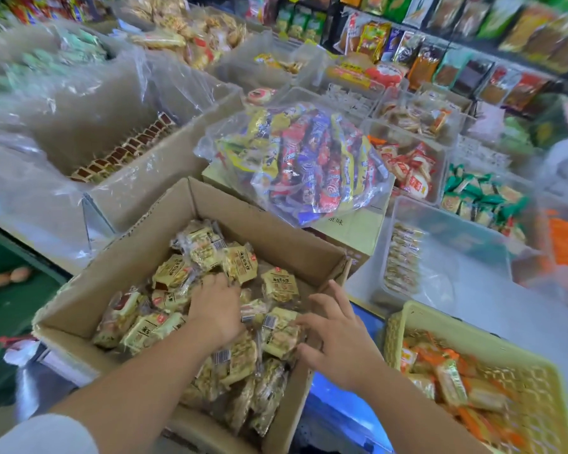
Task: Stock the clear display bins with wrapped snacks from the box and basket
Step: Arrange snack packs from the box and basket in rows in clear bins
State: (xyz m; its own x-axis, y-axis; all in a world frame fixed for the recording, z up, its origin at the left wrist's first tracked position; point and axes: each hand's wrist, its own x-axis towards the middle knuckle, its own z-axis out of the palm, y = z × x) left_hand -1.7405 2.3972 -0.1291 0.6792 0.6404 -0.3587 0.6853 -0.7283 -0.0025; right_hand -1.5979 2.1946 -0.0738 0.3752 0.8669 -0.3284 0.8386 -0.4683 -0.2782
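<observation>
An open cardboard box (135,257) in front of me holds several yellow wrapped snacks (277,285). My left hand (215,306) is down among the packets in the middle of the box, its fingers curled into the pile. My right hand (338,332) hovers at the box's right edge with fingers spread, its fingertips touching a packet (281,335). To the right stands a yellow basket (535,385) with orange wrapped snacks (450,381). A clear bin (440,231) beyond the box holds a row of small packets along its left wall.
A big clear bag of red, blue and yellow snacks (309,165) lies on a carton behind the box. Clear bins with other snacks fill the counter to the right and back. A plastic-lined carton (118,152) with brown pieces sits at left. Shelves of packets line the rear.
</observation>
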